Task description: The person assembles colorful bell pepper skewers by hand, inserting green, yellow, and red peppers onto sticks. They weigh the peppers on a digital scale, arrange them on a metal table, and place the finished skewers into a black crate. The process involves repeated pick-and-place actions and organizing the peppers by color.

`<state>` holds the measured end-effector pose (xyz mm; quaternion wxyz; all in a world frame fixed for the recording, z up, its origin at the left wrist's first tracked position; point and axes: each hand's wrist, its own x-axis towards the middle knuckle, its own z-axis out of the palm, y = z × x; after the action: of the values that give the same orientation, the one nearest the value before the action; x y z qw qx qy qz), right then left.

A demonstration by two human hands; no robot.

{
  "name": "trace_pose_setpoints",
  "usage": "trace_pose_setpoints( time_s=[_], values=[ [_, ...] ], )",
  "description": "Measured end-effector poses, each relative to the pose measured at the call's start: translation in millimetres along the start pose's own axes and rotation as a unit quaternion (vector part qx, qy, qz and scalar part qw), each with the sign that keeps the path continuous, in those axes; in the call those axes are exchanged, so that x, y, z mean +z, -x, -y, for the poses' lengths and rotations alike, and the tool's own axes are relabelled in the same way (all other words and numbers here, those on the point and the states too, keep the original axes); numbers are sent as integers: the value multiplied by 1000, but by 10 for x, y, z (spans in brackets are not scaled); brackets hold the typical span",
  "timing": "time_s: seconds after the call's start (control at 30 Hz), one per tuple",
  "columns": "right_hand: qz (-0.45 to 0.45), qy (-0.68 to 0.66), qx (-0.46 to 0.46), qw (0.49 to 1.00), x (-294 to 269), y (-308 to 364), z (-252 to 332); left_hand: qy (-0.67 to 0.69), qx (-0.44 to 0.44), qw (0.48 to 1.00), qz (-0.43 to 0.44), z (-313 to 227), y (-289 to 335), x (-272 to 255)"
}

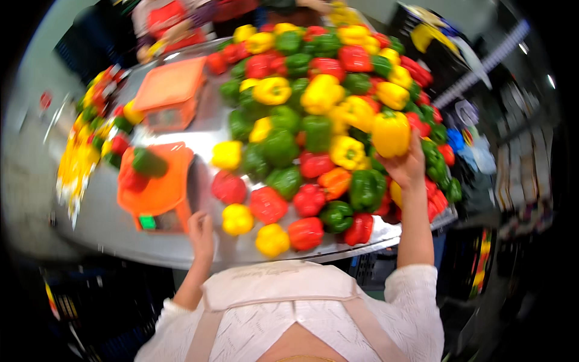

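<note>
My right hand (408,161) is closed on a yellow bell pepper (391,134), raised above the right side of a big pile of red, green, yellow and orange peppers. Low by the table's front edge, my left hand (202,232) is open and holds nothing, its fingers loosely bent. It is nearest to an orange weighing scale (155,194) with a small green display. On that scale's pan lie a green pepper (149,163) and a red pepper (132,180). A yellow pepper (237,219) sits on the pile's near left side, right of my left hand.
Farther back on the metal table (208,136) stands a second orange scale (172,90) with a bare pan. Bagged peppers (81,151) line the left edge. Across the table a person in a red apron (172,24) works. Dark crates (467,262) stand below at the right.
</note>
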<state>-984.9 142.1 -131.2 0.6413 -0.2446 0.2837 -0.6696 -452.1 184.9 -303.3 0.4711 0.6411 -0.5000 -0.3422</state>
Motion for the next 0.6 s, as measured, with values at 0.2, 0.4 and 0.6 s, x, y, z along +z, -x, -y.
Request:
trace_pose_setpoints(
  time_s=[0.2,0.4,0.6],
  values=[
    [88,176,64,978,587,288,-822,-5,71,994,86,-236,-25,15],
    [116,430,105,889,1980,203,-1902,35,81,989,118,-87,3,-830],
    [180,637,-12,750,3095,-179,-3012,26,64,998,-5,495,-398,-1917]
  ],
)
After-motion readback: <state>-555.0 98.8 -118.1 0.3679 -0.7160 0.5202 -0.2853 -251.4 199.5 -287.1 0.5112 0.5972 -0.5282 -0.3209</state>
